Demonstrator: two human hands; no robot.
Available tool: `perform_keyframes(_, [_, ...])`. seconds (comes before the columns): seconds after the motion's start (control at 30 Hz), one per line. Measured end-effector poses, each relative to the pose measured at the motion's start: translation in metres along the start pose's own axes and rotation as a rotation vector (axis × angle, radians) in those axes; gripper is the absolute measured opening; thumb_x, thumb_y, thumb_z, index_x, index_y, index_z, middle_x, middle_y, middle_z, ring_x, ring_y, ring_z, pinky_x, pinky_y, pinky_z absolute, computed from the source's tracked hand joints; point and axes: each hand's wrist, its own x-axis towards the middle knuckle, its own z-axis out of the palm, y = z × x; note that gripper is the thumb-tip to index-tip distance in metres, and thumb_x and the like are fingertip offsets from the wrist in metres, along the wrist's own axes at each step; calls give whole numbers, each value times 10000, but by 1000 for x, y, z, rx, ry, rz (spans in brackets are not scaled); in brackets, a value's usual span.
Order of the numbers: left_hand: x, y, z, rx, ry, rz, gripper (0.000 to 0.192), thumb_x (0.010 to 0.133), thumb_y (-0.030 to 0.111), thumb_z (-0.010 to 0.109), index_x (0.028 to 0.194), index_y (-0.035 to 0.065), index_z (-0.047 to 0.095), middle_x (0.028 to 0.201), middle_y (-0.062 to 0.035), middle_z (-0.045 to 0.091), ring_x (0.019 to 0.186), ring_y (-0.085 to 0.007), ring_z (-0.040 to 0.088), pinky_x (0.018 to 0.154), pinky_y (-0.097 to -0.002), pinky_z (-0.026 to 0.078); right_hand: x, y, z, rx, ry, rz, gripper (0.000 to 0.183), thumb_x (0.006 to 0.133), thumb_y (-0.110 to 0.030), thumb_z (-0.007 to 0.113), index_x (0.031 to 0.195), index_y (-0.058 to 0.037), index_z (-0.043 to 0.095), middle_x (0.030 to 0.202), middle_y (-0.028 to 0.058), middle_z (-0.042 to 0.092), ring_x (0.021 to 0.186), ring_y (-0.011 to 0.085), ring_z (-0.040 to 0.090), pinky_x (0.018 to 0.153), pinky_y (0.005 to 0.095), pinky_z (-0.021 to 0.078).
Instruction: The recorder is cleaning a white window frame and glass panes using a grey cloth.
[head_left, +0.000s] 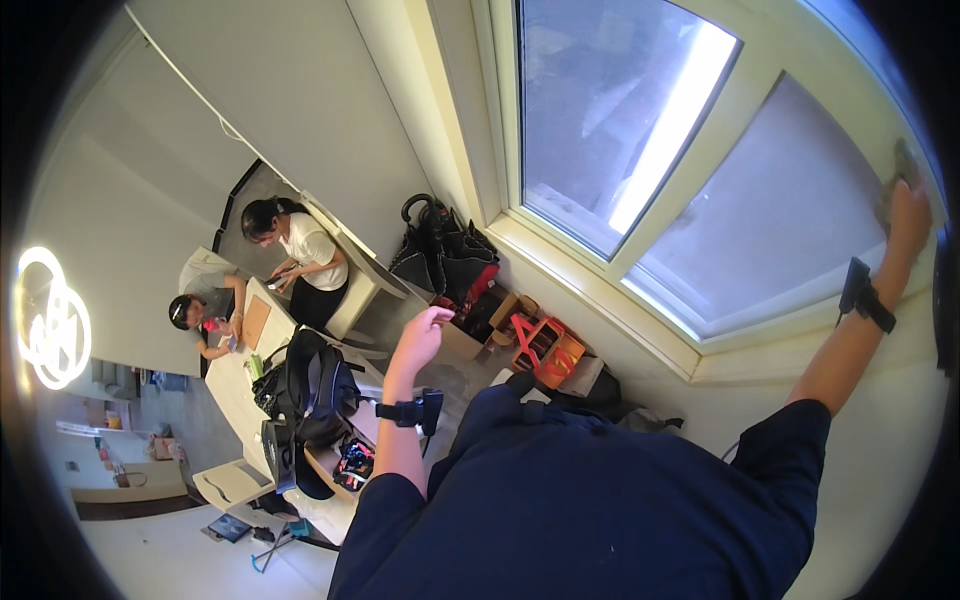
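My right hand (909, 214) reaches far to the right, gripping a greyish cloth (906, 161) against the white window frame (814, 45). Both hand and cloth are blurred at the picture's rim. Beside them is the lower window pane (765, 202), which looks hazy. My left hand (420, 341) hangs in the air in front of my body with loosely bent fingers, and nothing shows in it. Each wrist carries a black strapped device, one on the left wrist (411, 410) and one on the right wrist (866, 296).
Below the window sill (600, 292) stand a black umbrella (424, 240), cardboard boxes (465, 337) and an orange box (559, 352) with red ribbon. Two people sit at a light table (232, 390) to the left. Black backpacks (319, 382) crowd its near end, by a white chair (232, 484).
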Motion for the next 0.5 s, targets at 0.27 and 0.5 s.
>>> perform_keyframes(0.27, [-13,261,-20,-53,-67,743,299,661,-171,387,855,-11,548,746,-110,558,711,-219,577,644,-301,468,-50,-151,-34,293,73,-462,453,844,-202,461,1285,-148,549,1147,202,614,1040,385,588,870,445,463])
perform_keyframes(0.5, [-93,418,13,-206,-116,1404,45,696,69,641,698,82,598,726,-50,612,688,-189,571,669,-323,465,-84,-175,-109,395,-176,-288,266,774,-90,526,1029,-96,601,1066,134,635,921,362,633,789,451,516])
